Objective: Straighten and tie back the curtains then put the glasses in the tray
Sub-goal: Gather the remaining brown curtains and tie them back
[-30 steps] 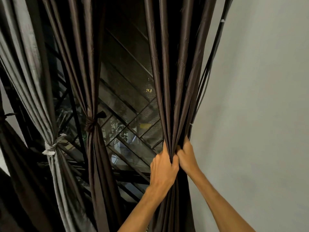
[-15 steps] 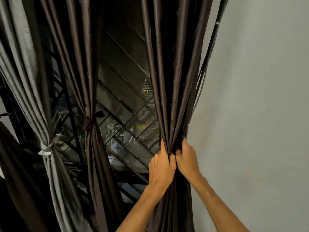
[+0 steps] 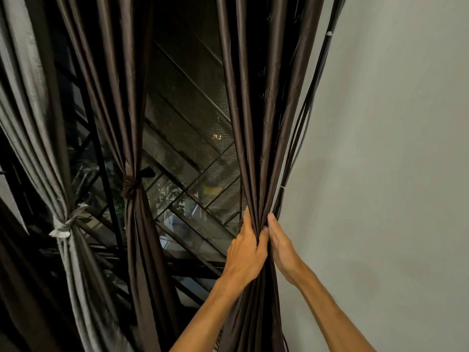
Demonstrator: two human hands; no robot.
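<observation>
Left hand [image 3: 247, 252] and right hand [image 3: 280, 246] clench the brown curtain [image 3: 256, 123] at 5 o'clock; keep pleats bunched evenly before tying.

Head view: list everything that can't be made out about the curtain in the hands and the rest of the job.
Glasses and tray: nowhere in the head view, outside the frame.
Right hand: fingers hidden behind the dark curtain, grip unclear.
Tie-back for that curtain: none visible; left hand and folds could cover one.
Curtain's top and hem: cut off by frame edges.
</observation>
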